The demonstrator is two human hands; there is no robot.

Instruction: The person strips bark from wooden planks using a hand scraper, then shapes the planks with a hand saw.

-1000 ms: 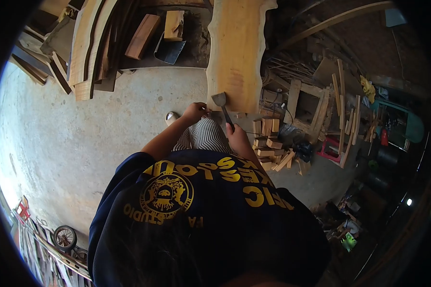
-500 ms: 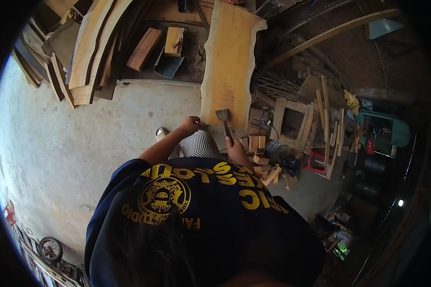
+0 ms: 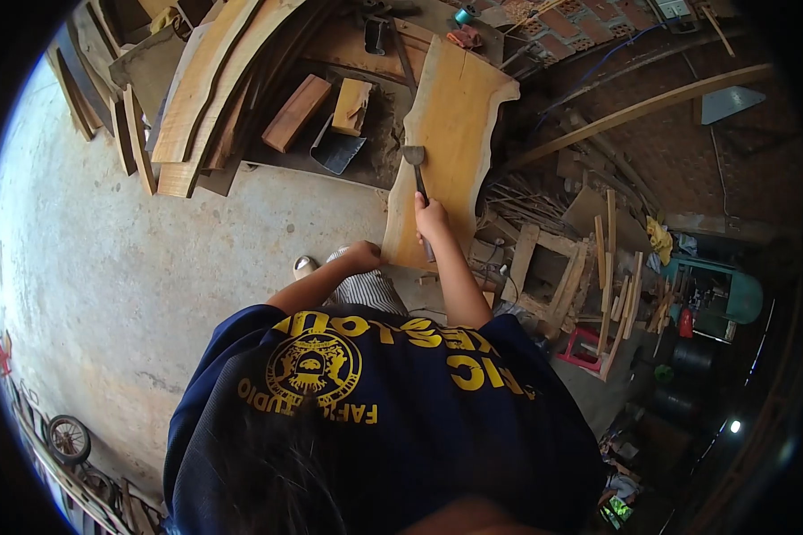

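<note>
Wooden slab [image 3: 459, 98] looks mid-scrape. Right hand [image 3: 431, 218] fingers clench the scraper [image 3: 417, 174], blade well beyond them. Left hand [image 3: 364, 257] steadies the near edge, grip unclear. Top stretch probably left.

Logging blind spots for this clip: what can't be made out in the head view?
Head view: whether the left hand grips or only rests on the slab edge; too small.
Head view: scraper handle inside the right hand; fingers cover it.
Head view: slab's near corner; the right forearm hides it.
Head view: clutter at right; dark.
</note>
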